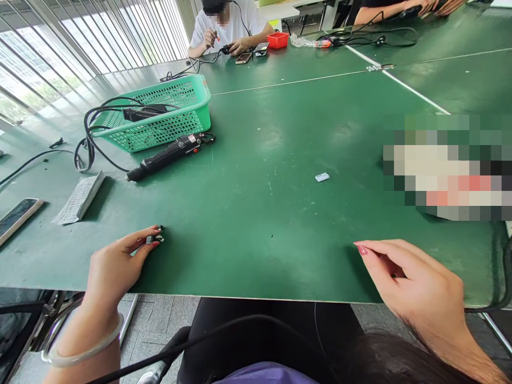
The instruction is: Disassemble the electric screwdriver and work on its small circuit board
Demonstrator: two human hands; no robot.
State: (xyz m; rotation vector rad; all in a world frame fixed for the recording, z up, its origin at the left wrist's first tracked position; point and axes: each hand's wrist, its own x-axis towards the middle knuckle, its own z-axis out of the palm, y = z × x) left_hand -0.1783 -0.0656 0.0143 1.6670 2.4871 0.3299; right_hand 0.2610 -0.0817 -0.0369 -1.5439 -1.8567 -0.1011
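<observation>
My left hand (120, 261), with a pale bangle at its wrist, pinches a small black-and-silver part (155, 238) just above the green table near its front edge. What kind of part it is does not show. To the right, my right hand (416, 274) is closed, thumb and forefinger pressed together at the tips. Whatever may be between those fingertips is too small or hidden to make out. Beyond my left hand lies a black electric screwdriver (166, 156), its cable looping toward a green basket. A small white label-like piece (322, 177) rests on the table between and beyond the hands.
The green basket (204, 106) contains a dark adapter (144, 112) and cables. A grey-white packet (80, 197) and a phone (18, 218) lie at left. Across the green table (248, 213) a person (232, 32) works near a red bin (278, 40). A blurred patch covers the right side.
</observation>
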